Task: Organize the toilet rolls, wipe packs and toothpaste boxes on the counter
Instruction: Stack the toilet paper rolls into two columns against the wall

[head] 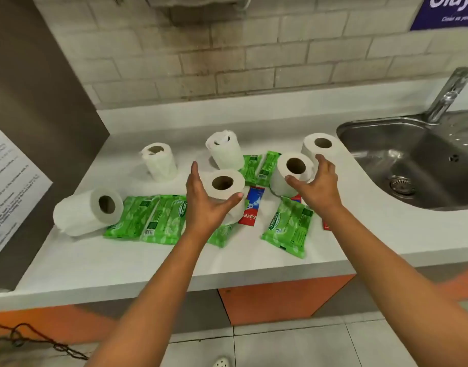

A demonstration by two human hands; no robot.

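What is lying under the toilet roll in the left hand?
Under that toilet roll lie a toothpaste box and a green wipe pack; the left hand covers the rest.

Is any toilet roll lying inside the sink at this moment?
No, the sink holds no roll; all six toilet rolls stand or lie on the white counter, the nearest toilet roll beside the sink's rim.

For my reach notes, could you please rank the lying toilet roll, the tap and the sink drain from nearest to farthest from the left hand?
From the left hand:
1. Lying toilet roll, at the counter's left end.
2. Sink drain, in the basin on the right.
3. Tap, behind the basin, far right.
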